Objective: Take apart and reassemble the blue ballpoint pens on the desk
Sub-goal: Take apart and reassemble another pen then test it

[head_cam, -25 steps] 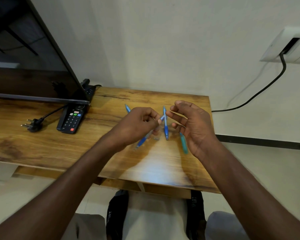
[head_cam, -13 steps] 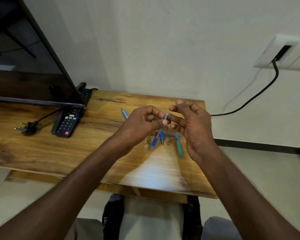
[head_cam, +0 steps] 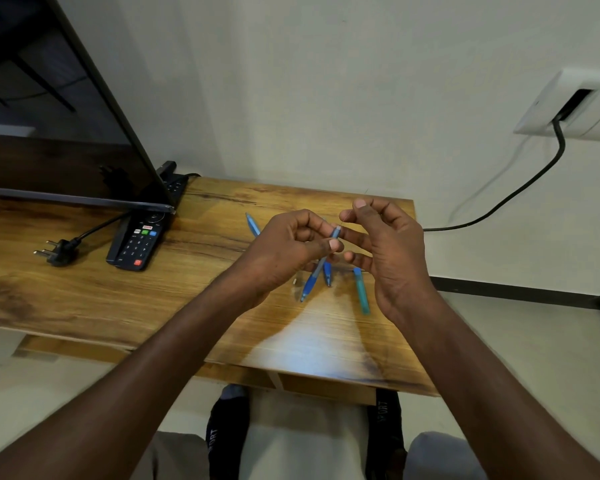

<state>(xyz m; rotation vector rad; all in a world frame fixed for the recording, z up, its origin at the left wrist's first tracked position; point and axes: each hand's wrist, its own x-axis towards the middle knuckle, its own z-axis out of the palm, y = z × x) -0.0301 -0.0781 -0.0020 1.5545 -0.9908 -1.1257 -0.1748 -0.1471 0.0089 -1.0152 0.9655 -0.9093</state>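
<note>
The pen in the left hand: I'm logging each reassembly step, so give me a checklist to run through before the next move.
1. Left hand grips the pen barrel: ok.
2. Barrel's upper end clear of the fingers: ok.
3. Right hand pinching a part to insert: cannot tell.
4. Small loose piece lying in reach on the desk: ok.
5. Other pen parts safely away from the edge: ok.
</note>
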